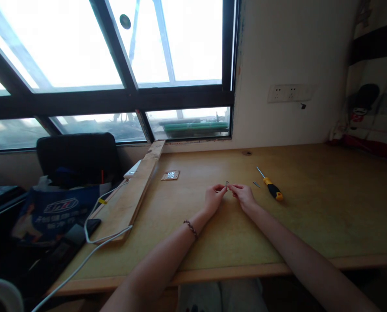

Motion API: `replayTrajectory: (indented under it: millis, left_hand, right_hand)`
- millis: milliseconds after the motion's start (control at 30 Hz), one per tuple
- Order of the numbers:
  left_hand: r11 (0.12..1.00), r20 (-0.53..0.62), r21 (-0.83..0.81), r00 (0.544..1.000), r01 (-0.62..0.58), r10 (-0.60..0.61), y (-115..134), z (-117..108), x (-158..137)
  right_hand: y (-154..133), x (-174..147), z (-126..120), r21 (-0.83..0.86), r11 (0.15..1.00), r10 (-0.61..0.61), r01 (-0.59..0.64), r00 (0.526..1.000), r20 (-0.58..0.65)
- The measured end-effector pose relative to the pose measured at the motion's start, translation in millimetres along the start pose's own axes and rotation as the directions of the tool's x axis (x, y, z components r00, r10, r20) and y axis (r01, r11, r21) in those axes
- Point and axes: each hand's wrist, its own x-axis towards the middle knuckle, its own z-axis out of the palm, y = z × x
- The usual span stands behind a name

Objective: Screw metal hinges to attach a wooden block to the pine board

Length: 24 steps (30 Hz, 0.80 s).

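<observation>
My left hand (215, 196) and my right hand (243, 195) meet above the middle of the table. Between their fingertips is a small metal screw (227, 183), standing roughly upright; its lower part is hidden by the fingers. Both hands are closed in a pinch. A few small screws (256, 184) lie on the tabletop just right of my right hand. Farther right lies a screwdriver (273, 189) with a yellow and black handle, its shaft pointing away from me. To the left of my hands, a small flat wooden piece with a metal plate (170, 175) rests on the table.
A long wooden board (128, 206) lies along the table's left side, with a white cable (87, 225) over it. Left of the table are a black chair (78, 154) and a blue bag (59, 212). The window and a wall socket (291, 93) are behind the table (336, 208).
</observation>
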Motion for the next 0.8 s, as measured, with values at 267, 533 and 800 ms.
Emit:
replayTrajectory:
  millis: [267, 533, 800]
  left_hand:
    - [0.971, 0.007, 0.222, 0.996, -0.089, 0.090, 1.5, 2.8, -4.3]
    - [0.958, 0.013, 0.279, 0.998, -0.066, 0.064, -5.7, 2.2, -1.0]
    - [0.938, -0.008, 0.345, 0.999, -0.028, 0.033, -7.8, 1.0, -0.4]
  right_hand:
    - [1.2, -1.1, 2.3, -0.107, 0.990, -0.092, 0.094, 0.995, 0.023]
    - [-20.7, 22.8, -31.8, -0.744, 0.647, -0.255, 0.167, 0.967, -0.006]
    - [-39.7, 40.2, -70.6, -0.982, 0.124, -0.166, -0.144, 0.972, -0.163]
